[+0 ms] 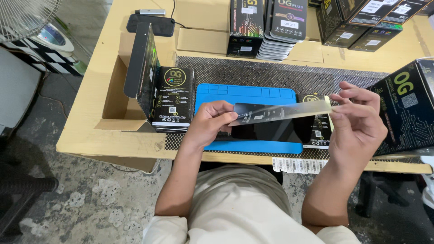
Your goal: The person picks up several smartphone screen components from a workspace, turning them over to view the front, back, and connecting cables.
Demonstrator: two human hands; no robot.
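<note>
Head view: left hand [209,123] and right hand [357,118] each pinch one end of a thin screen-protector sheet [280,112], held level above the blue mat [212,95] on the tabletop [113,140]. Step judged: handling the sheet mid-air; next move needs steady edge grips.

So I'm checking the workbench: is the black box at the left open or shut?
Open: the black box has its lid raised upright, and it stands beside a stack of black packets on the wooden table.

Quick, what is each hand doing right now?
Left hand: closed, pinching one end of the screen protector sheet.
Right hand: closed, pinching the sheet's other end.
</note>
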